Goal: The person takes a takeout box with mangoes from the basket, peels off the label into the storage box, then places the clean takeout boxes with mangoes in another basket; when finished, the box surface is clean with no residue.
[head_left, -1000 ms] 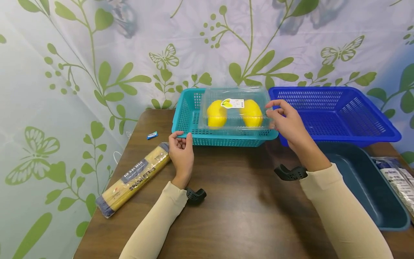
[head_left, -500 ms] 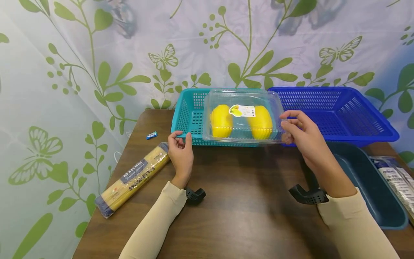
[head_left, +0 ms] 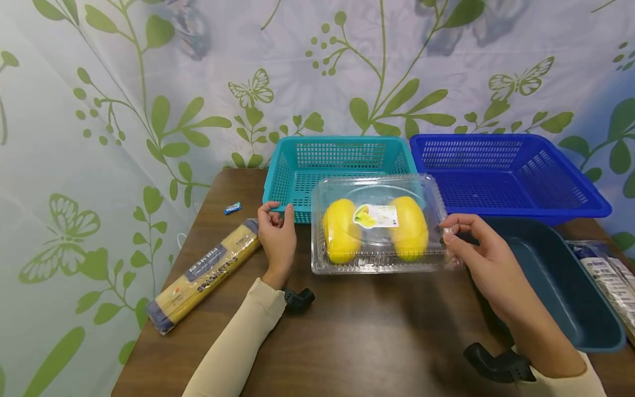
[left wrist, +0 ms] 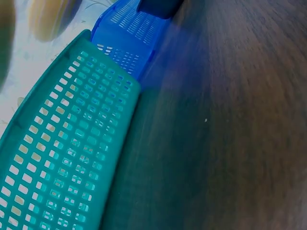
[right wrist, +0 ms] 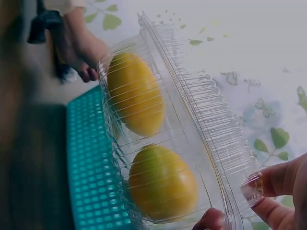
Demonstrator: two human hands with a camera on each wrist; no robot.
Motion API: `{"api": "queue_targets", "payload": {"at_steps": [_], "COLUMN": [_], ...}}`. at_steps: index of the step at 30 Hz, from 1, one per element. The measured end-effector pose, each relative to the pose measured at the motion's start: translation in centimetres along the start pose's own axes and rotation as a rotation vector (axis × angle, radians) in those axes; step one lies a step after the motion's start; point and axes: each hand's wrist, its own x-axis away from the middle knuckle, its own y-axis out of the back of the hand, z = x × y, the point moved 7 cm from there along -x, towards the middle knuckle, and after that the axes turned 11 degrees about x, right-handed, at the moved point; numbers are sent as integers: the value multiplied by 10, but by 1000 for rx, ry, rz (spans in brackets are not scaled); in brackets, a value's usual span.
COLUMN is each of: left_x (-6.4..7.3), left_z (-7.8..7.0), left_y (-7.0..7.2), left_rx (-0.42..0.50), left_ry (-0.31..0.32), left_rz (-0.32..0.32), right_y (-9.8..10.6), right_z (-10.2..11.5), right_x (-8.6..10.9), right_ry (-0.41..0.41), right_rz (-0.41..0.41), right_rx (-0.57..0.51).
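Observation:
My right hand (head_left: 488,262) pinches the right end of a clear plastic clamshell box (head_left: 372,184) between thumb and fingers. Inside lie two yellow mangoes (head_left: 342,234), one at each end, under a white label (head_left: 382,216) with a fruit picture. In the right wrist view the mangoes (right wrist: 163,184) show a green tinge and the box is tilted. The box hangs in front of the teal basket (head_left: 342,151), overlapping its front rim. At that basket's front left corner, my left hand (head_left: 279,240) grips the rim with thumb and fingers.
Right of the teal basket stands a blue basket (head_left: 585,190), with a dark teal tub (head_left: 550,275) before it. A spaghetti pack (head_left: 205,275) and a small blue wrapped sweet (head_left: 232,208) lie at left. A printed packet (head_left: 605,275) lies at the far right.
My right hand has drawn the clamshell box from over the teal basket toward me and slightly right, uncovering the basket's inside. My left hand has stayed on the basket rim.

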Motion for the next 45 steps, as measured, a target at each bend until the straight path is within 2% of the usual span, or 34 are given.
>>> {"api": "queue_targets", "payload": {"at_steps": [6, 11, 16, 19, 26, 30, 38, 45], "left_x": [1, 0, 0, 0, 8, 7, 7, 7], "left_z": [0, 0, -1, 1, -34, -35, -36, -37], "left_y": [-1, -1, -2, -2, -10, -9, -8, -9], "left_rx": [8, 12, 20, 26, 51, 54, 46, 28], "left_ry": [-10, -13, -9, -11, 0, -21, -16, -12], "left_rz": [-1, -5, -6, -3, 7, 3, -9, -2], "right_y": [-6, -13, -24, -32, -47, -52, -57, -54], "right_z": [-12, -19, -27, -35, -54, -60, -59, -61], "right_x": [33, 47, 53, 55, 63, 69, 78, 81], "right_ry": [-37, -10, 6, -20, -135, -181, -124, -118], "right_rz": [25, 31, 40, 51, 70, 87, 49, 46], "right_rx": [12, -21, -53, -51, -46, -48, -26, 36]}}
